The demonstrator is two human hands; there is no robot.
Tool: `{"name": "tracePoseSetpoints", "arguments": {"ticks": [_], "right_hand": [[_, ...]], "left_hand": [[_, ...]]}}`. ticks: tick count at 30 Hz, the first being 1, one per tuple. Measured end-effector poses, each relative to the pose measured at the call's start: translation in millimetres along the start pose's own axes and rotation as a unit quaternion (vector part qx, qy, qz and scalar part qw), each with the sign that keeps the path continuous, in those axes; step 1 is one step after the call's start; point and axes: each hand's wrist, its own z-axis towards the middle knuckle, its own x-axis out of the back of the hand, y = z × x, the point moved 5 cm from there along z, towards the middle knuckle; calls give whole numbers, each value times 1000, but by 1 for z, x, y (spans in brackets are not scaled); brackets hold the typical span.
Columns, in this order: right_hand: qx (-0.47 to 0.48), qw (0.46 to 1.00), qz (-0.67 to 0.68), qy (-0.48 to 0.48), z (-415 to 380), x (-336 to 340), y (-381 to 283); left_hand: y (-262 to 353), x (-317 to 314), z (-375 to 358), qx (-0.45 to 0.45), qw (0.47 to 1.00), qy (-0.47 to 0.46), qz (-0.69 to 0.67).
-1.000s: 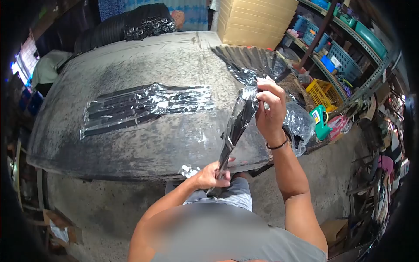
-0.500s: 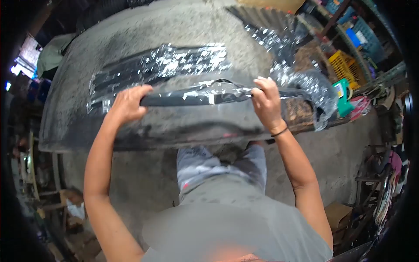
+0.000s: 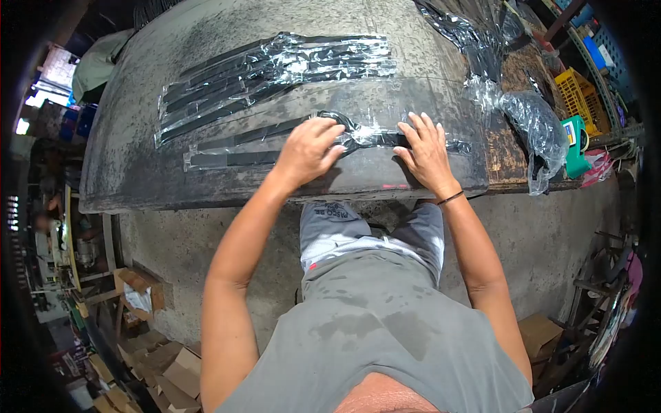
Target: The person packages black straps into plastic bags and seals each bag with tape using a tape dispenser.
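On the worn grey table [image 3: 227, 186] lies a long bundle of black strips in clear plastic [image 3: 237, 160], split into two arms at its left. My left hand [image 3: 311, 153] rests on its middle by a dark loop, fingers bent and together, thumb apart. Farther right my right hand [image 3: 427, 153] touches the same bundle with fingers spread. Neither hand is wrapped round it, and the parts under the palms are hidden. Behind it lies a group of similar plastic-wrapped black strips [image 3: 275, 69], side by side.
At the table's right are loose black strips [image 3: 482, 48], crumpled clear plastic [image 3: 537, 124] and a green tape dispenser [image 3: 577, 148]. A yellow crate [image 3: 585, 100] stands beyond. My legs are close to the table's front edge. Cardboard boxes [image 3: 165, 365] lie on the floor at left.
The bundle, held stretched between both hands before, now lies on the table. My left hand has moved right along it, closer to my right hand, and both have loosened.
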Motion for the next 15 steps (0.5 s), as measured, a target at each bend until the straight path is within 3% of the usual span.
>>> {"name": "tracePoseSetpoints", "arguments": {"ticks": [3, 11, 15], "right_hand": [[-13, 999, -20, -38, -10, -9, 2], [-12, 1000, -16, -22, -29, 12, -8], [5, 990, 129, 60, -49, 56, -3]], "left_hand": [[6, -34, -1, 19, 999, -41, -15], [34, -50, -2, 6, 1000, 11, -5], [47, -48, 1, 26, 999, 26, -11]]}}
